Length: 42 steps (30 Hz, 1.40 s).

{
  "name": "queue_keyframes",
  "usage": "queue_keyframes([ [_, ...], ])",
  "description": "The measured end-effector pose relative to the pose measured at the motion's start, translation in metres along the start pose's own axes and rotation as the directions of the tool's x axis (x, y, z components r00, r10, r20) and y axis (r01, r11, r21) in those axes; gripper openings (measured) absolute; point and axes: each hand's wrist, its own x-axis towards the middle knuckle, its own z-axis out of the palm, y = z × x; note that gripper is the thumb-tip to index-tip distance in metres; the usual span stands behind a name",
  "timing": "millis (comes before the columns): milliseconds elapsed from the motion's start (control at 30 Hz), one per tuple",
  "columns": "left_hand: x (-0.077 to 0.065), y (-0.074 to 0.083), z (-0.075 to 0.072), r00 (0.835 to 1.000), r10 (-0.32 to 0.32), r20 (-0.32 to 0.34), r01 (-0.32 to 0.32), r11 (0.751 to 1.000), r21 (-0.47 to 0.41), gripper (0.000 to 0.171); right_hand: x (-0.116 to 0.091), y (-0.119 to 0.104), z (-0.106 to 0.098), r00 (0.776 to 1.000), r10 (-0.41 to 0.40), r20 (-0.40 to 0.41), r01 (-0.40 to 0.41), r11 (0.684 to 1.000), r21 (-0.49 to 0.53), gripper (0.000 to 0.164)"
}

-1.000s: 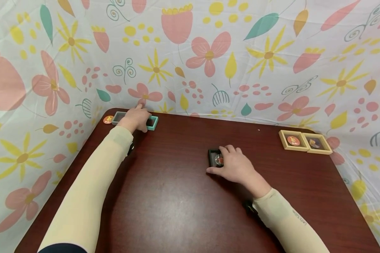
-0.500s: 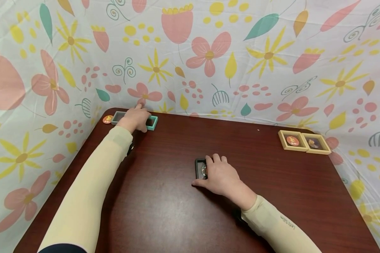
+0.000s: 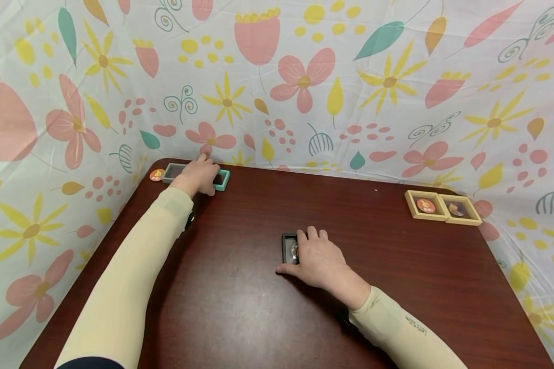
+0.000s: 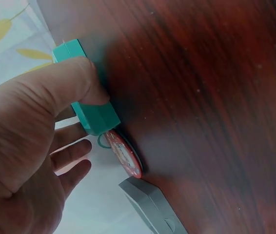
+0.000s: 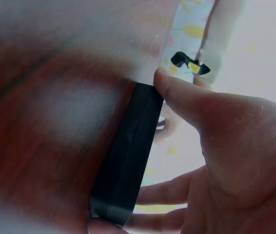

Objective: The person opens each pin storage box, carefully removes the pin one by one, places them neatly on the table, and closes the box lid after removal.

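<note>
At the table's back left corner, my left hand (image 3: 195,175) pinches a small teal frame box (image 4: 98,116) between thumb and fingers. A round red badge (image 4: 125,155) lies between that box and a grey frame box (image 4: 155,207); in the head view my hand covers this badge. My right hand (image 3: 320,256) holds a black frame box (image 5: 128,151) in the middle of the table, its thumb at one end and a fingertip at the other. Something round and shiny shows inside the black box in the head view, partly hidden by the fingers.
Two joined pale yellow frame boxes (image 3: 463,222) lie at the back right, one with an orange round badge (image 3: 426,206) inside. Another orange badge (image 3: 157,175) lies left of the grey box. A flowered curtain (image 3: 300,128) hangs behind the dark wooden table (image 3: 240,287).
My right hand has moved the black box to the left and toward me, slowing in the last half second. My left hand has stayed on the teal box.
</note>
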Motion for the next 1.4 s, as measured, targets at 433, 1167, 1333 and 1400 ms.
queue_keyframes([
  [433, -0.013, 0.011, -0.006, 0.998, 0.042, -0.039, -0.048, 0.982, -0.182, 0.110, -0.003, 0.004, 0.001, 1.000, -0.025, -0.007, 0.024, 0.999, -0.038, 0.118],
  [1167, -0.063, 0.140, 0.009, 0.949, 0.309, -0.062, -0.313, 0.906, -0.286, 0.079, 0.004, 0.037, -0.022, 0.964, -0.201, 0.173, 0.181, 0.975, 0.127, 0.114],
  [1333, -0.078, 0.167, 0.016, 0.918, 0.396, -0.015, -0.380, 0.870, -0.315, 0.086, 0.005, 0.040, -0.022, 0.959, -0.224, 0.173, 0.206, 0.971, 0.119, 0.107],
  [1400, -0.082, 0.176, 0.018, 0.904, 0.428, 0.000, -0.406, 0.858, -0.314, 0.090, 0.004, 0.041, -0.022, 0.958, -0.231, 0.167, 0.214, 0.970, 0.115, 0.105],
])
